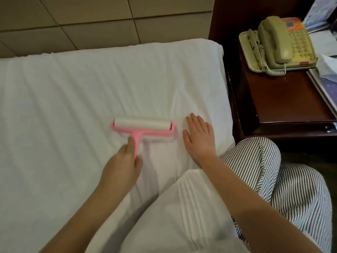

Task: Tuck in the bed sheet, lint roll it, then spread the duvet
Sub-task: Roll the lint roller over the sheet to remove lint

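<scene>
A white bed sheet (73, 99) covers the mattress, with soft diagonal creases. A pink lint roller (143, 126) with a white roll lies flat on the sheet near the middle. My left hand (124, 165) grips its pink handle, index finger stretched along it. My right hand (199, 136) lies flat on the sheet just right of the roller, fingers straight. A white folded cloth, perhaps the duvet (182, 216), is bunched at the near edge between my arms.
A dark wooden nightstand (284, 106) stands close to the bed's right side, carrying a beige corded telephone (279, 44) and papers (326, 84). A tan padded headboard (91, 21) rises behind the mattress. My striped trouser knees (273, 179) press against the bed's right edge.
</scene>
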Motion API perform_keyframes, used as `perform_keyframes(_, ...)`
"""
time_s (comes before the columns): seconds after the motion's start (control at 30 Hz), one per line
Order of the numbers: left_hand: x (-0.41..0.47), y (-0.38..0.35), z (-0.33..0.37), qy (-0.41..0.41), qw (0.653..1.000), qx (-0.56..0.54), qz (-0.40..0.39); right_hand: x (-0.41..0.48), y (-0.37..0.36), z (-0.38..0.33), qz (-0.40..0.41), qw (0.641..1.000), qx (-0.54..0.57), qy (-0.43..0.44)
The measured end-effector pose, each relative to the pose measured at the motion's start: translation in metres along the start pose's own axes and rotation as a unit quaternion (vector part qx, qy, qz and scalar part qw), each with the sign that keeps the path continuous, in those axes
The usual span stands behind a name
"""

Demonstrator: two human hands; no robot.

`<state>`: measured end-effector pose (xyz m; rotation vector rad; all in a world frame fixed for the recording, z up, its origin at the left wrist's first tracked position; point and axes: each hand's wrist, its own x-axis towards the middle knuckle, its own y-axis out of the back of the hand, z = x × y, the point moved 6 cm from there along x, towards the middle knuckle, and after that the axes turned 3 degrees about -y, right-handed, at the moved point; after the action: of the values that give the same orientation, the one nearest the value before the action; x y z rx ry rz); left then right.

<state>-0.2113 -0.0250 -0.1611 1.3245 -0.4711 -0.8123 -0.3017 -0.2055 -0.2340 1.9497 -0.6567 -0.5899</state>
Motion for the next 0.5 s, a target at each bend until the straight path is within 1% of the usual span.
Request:
perform_keyframes(0.07, 0.055, 0.000, 0.000, 0.003, 0.999, -0.013, 0.047, 0.000, 0.000, 0.001, 0.005, 1.000, -0.002, -0.002)
perform_keyframes(0.1, 0.086, -0.002, 0.003, 0.009, 0.998, -0.025, 0.057, 0.001, 0.000, 0.002, 0.010, 1.000, -0.001, -0.005)
perform_keyframes(0.17, 0.132, -0.001, 0.014, 0.029, 0.997, -0.034, 0.055, 0.000, 0.001, 0.004, 0.019, 1.000, 0.004, -0.010)
perform_keyframes(0.23, 0.147, 0.009, 0.023, 0.038, 0.997, -0.029, 0.062, 0.001, 0.002, 0.006, 0.022, 1.000, 0.010, -0.014)
perform_keyframes(0.3, 0.131, 0.033, 0.023, 0.045, 0.994, -0.001, 0.100, 0.002, 0.004, 0.006, 0.027, 0.999, 0.017, -0.018)
perform_keyframes(0.33, 0.112, 0.048, 0.018, 0.042, 0.990, 0.009, 0.131, 0.002, 0.005, 0.004, 0.037, 0.999, 0.021, -0.015)
perform_keyframes(0.4, 0.062, 0.073, 0.010, 0.004, 0.976, 0.019, 0.215, 0.002, 0.006, -0.006, 0.061, 0.998, 0.031, 0.008)
perform_keyframes(0.43, 0.036, 0.081, 0.007, -0.014, 0.974, 0.019, 0.224, 0.002, 0.005, -0.012, 0.064, 0.997, 0.036, 0.027)
perform_keyframes(0.5, 0.004, 0.074, -0.005, -0.023, 0.980, 0.028, 0.194, 0.001, 0.001, -0.023, 0.066, 0.995, 0.030, 0.064)
